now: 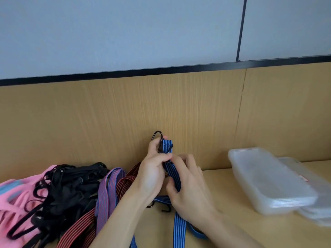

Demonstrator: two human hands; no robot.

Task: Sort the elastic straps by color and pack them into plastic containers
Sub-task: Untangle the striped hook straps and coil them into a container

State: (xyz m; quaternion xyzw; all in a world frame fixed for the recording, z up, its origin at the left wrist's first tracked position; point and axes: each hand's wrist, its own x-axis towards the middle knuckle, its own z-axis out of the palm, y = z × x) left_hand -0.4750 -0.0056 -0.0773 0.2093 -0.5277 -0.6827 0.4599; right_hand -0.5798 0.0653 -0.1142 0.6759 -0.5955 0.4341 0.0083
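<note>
Blue strap (176, 179), black-striped, held up in mid-air over the table (232, 222), close to the wooden panel (89, 122) behind. Folded over at the top, with a black hook (158, 134) standing up above the fold. Left hand (152, 176) wrapped round the upper part, fingers curled about the strap and the hook's shank, thumb laid across the front. Right hand (191, 190) just beside and a little lower, meeting the left at the fingertips, fingers bent round the same strap, thumb pinching it lower down. Below the hands, two blue lengths hanging past the bottom edge of the view, with another loop of blue on the table just to their right. Lower hooks (152, 205), black, showing under the left wrist near the tabletop; whether resting on it, cannot tell.

To the left, a heap of other straps on the table: red straps (125, 183) with black stripes nearest the left forearm, then a purple strap (105, 194) looped upward, then a tangle of black straps (71, 185). Black tangle spilling over a pink basket (16, 199) at the far left, blurred.

To the right, well apart from the hands, clear containers (265, 179) stacked on the table by the panel, blurred, contents not to be made out. Above the panel, a black strip (161, 70) and a pale wall (125, 33).
</note>
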